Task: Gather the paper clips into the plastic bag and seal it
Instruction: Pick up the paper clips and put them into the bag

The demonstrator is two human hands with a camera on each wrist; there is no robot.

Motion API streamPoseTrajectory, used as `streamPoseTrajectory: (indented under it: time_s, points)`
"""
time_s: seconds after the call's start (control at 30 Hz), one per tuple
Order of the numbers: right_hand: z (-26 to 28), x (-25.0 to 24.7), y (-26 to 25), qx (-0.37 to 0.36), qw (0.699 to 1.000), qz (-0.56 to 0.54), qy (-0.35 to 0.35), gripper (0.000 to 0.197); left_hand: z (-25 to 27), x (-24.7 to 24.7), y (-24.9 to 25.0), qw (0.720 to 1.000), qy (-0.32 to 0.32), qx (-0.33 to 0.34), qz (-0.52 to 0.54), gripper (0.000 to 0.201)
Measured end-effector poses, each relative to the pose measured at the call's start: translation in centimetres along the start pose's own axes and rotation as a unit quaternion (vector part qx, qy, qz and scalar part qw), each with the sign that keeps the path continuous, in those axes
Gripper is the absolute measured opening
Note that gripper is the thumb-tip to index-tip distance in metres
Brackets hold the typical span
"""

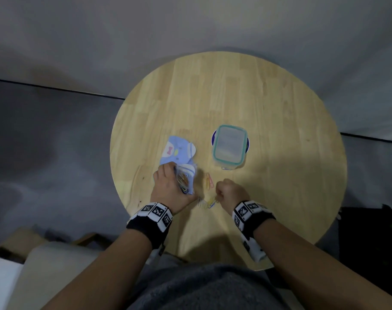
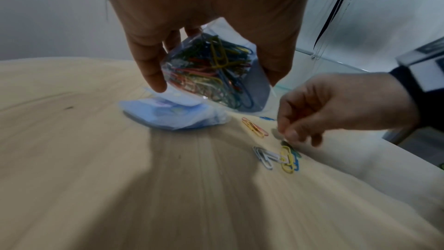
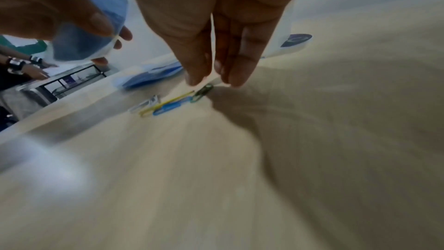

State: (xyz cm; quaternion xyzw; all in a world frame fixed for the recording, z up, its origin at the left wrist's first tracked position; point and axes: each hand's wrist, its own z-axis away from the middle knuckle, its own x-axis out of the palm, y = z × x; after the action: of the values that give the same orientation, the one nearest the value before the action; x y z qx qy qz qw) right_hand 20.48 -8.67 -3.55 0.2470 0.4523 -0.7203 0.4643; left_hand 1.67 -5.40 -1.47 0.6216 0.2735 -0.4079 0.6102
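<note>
The right hand [image 3: 216, 31] has thumb and fingers [image 3: 236, 75] drawn together right over a green clip [image 3: 203, 91]; whether they already nip it I cannot tell. It lies flat on the table [image 1: 268, 113], long axis running from the fingertips toward the near edge, touching a small heap of clips [image 2: 280, 157]. Two more clips [image 1: 209, 180] lie just beyond, side by side, pointing roughly away from the person. These look light, thin and slick on wood, so a pinch by the rounded end seems best. The left hand [image 2: 204, 16] has fingers curled round the bag [image 2: 211, 75], held above the table, already well filled. It looks soft and crinkly; its mouth is hidden. A blue cloth [image 1: 179, 151] lies just beyond it and a lidded box [image 1: 229, 145] nearby.
</note>
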Motion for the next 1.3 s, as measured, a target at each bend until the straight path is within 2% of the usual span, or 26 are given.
streamPoseTrajectory:
  time_s: [0.1,0.17,0.27,0.5,0.6,0.7,0.83,0.97,1.07,1.17,1.23,1.3]
  points:
    - [-1.3,-0.5,-0.3,-0.008,0.997,-0.015,0.072,0.037,0.4,-0.2,-0.3,1.000,0.019,0.000,-0.002,0.068]
    - [-1.6,-0.9,-0.2,0.001,0.999,0.018,0.041,0.058,0.5,-0.2,-0.7,1.000,0.017,-0.006,-0.006,0.068]
    - [-1.8,-1.3,0.1,0.030,0.998,0.054,0.006,0.070,0.6,-0.1,-1.2,1.000,0.009,-0.014,0.001,0.072]
    - [-1.9,-0.1,0.2,-0.008,0.999,0.052,-0.001,0.056,0.7,-0.5,-1.3,1.000,0.003,-0.015,-0.010,0.077]
    - [-2.3,0.4,-0.6,-0.025,0.999,0.034,-0.024,0.065,0.9,-0.7,-0.9,1.000,0.002,-0.018,-0.008,0.077]
    - [-2.4,0.5,-1.4,-0.044,0.996,0.063,-0.039,0.076,1.1,-0.9,-0.7,1.000,-0.005,-0.024,-0.011,0.078]
    - [-1.9,1.3,-2.1,-0.077,0.990,0.112,-0.034,0.055,1.2,-1.1,-0.5,0.999,-0.011,-0.031,-0.012,0.078]
    - [-1.6,1.9,-1.5,-0.100,0.989,0.106,-0.023,0.037,1.1,-0.9,-0.7,1.000,-0.004,-0.026,-0.010,0.077]
    - [-1.5,1.8,-0.9,-0.106,0.989,0.098,-0.033,0.041,1.1,-0.8,-0.7,1.000,-0.002,-0.025,-0.009,0.075]
    - [-1.1,1.8,-0.6,-0.083,0.996,0.040,-0.002,0.044,1.1,-0.8,-0.6,1.000,-0.003,-0.021,-0.012,0.075]
    - [-0.7,1.9,-0.6,-0.071,0.997,0.024,-0.004,0.056,1.2,-0.8,-0.6,1.000,-0.007,-0.021,-0.013,0.077]
    - [-0.4,1.8,-0.4,-0.081,0.994,0.052,-0.049,0.072,1.2,-0.7,-0.7,1.000,-0.009,-0.020,-0.013,0.076]
